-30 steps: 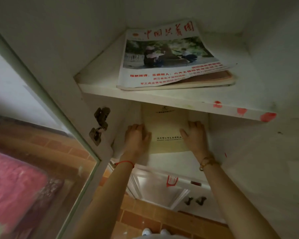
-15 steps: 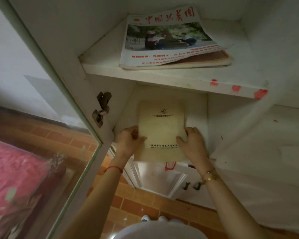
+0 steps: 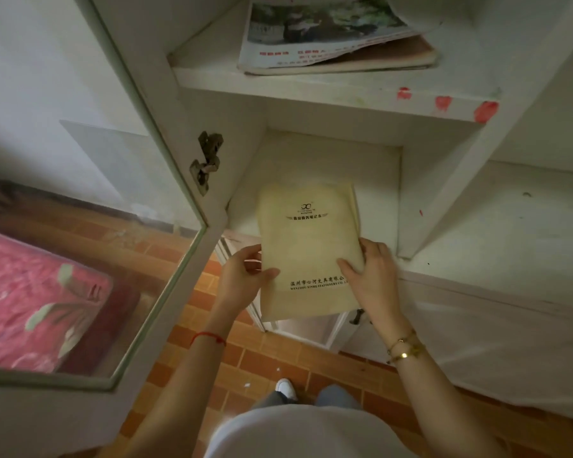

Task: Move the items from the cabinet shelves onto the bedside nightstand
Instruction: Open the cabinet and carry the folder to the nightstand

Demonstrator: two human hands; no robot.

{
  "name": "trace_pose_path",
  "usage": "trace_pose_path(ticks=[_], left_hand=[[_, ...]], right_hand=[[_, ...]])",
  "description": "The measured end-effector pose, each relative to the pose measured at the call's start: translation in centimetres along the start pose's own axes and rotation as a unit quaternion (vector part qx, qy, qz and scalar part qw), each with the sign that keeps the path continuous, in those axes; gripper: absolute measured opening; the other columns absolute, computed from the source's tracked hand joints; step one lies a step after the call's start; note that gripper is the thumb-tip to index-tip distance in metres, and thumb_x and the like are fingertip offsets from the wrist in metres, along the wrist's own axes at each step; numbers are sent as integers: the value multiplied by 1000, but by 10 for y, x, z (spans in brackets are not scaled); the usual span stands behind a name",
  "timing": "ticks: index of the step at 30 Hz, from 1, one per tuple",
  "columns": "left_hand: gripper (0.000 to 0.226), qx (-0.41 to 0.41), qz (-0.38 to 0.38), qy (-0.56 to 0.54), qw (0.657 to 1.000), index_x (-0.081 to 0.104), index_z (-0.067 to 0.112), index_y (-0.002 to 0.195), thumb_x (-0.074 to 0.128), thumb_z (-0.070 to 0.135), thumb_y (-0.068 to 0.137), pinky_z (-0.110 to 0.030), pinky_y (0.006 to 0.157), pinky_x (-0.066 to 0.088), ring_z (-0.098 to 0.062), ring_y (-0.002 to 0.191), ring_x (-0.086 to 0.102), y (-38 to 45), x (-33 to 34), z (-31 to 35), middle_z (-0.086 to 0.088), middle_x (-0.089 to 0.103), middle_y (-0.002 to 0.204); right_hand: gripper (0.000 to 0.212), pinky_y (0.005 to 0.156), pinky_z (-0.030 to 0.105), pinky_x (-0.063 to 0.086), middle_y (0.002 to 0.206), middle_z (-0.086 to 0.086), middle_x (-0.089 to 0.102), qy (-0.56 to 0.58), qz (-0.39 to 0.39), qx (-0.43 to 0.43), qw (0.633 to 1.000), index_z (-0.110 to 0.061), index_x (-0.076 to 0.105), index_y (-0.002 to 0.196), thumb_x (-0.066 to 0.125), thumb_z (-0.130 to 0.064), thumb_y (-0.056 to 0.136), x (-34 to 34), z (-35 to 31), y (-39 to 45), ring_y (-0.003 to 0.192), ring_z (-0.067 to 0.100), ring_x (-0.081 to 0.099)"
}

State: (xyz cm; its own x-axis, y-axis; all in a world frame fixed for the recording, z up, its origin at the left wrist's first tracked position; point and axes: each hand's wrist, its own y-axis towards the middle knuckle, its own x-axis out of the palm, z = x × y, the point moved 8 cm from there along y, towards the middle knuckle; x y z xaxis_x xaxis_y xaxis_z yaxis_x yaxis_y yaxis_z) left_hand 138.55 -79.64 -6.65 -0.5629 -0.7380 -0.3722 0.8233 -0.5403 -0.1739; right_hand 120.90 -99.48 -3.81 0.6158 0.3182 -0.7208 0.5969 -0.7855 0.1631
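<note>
White cabinet (image 3: 311, 104) with chipped paint fills most of the view, and a yellow notebook (image 3: 306, 249) sits half out of its lower shelf (image 3: 371, 200), near end hanging past the shelf lip over the floor. Left hand (image 3: 242, 279) grips the notebook's left edge, thumb on the cover and fingers tucked underneath. Right hand (image 3: 371, 276) does the same on the right edge, thumb laid across the cover near the printed line of text, fingers curled around the side. So both hands are grasping it, one on each side, with the cover facing up. Red string (image 3: 209, 337) sits on the left wrist, gold bracelets (image 3: 404, 348) on the right. Up above both hands, the upper shelf (image 3: 344, 90) holds a magazine (image 3: 318, 31) lying on top of a brownish book (image 3: 394, 57), and the shelf's front edge has three red smudges (image 3: 444, 104) above and right of the right hand. Left of the left hand is the open glass door (image 3: 90, 226) with a metal hinge (image 3: 207, 160), and through the glass you can see a pink floral bedspread (image 3: 30, 302). Below the hands there's orange brick-tile floor (image 3: 245, 358) and a white shoe (image 3: 286, 388).
</note>
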Motion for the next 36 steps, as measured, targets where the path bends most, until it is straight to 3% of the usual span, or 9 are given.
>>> trace_pose_path(ticks=[4,6,10,18,22,24,27,33,36], left_hand=[[48,-16,-6,-87,996,56,21,116,78,0,79,-35,76,59,-22,94,70,-30,4,-6,-5,68,111],[46,-11,3,-109,994,55,27,110,75,-2,81,-34,76,58,-24,94,71,-47,4,-6,-6,72,106],[46,-6,43,-140,989,57,28,111,73,-4,82,-20,68,56,-11,87,73,-91,4,-4,7,77,94],[53,-30,149,-180,972,52,9,125,72,-10,80,-15,65,55,-2,82,71,-224,33,-4,0,71,101],[54,-48,197,-183,962,52,9,128,73,-6,81,-18,71,56,-6,91,72,-293,46,-14,-2,71,107],[55,-63,220,-178,957,53,14,130,74,-1,81,-20,74,57,-9,96,71,-326,49,-22,1,71,111],[59,-83,253,-190,945,54,15,134,73,-3,81,-23,79,58,-11,102,70,-374,51,-37,2,71,116],[59,-118,341,-188,914,53,21,135,72,1,83,-15,74,56,-1,100,69,-469,38,-58,12,69,115],[59,-132,388,-193,892,52,18,137,71,-1,84,-13,74,54,1,100,68,-517,27,-71,10,68,116]], right_hand=[[49,87,34,49,111,9,60,51,-23,-2,998,-7,58,126,74,-21,82,-1,4,-12,98,24,59],[47,84,29,48,109,8,62,71,-35,-16,997,-7,60,124,74,-17,81,-1,6,-20,94,19,60],[48,87,33,53,116,5,61,135,-72,-23,988,-9,59,126,74,-16,81,-9,15,-43,99,17,61],[46,68,7,47,113,-2,59,179,-131,-100,970,-16,59,126,74,-18,82,-53,35,-108,87,4,60],[46,74,21,52,103,-1,61,174,-168,-131,961,-15,61,124,75,-18,81,-68,42,-149,82,3,57],[45,73,19,51,99,-9,57,174,-192,-151,954,-17,61,124,75,-19,82,-71,43,-170,81,-2,54],[43,75,27,53,109,-3,60,192,-233,-184,936,-15,61,122,75,-18,81,-70,39,-201,85,9,57],[45,71,9,46,104,-7,58,202,-297,-257,897,-13,63,122,77,-17,79,-56,5,-265,81,-4,55],[44,73,18,51,106,-9,57,202,-348,-280,872,-15,61,122,75,-20,81,-42,-15,-303,84,0,57]])
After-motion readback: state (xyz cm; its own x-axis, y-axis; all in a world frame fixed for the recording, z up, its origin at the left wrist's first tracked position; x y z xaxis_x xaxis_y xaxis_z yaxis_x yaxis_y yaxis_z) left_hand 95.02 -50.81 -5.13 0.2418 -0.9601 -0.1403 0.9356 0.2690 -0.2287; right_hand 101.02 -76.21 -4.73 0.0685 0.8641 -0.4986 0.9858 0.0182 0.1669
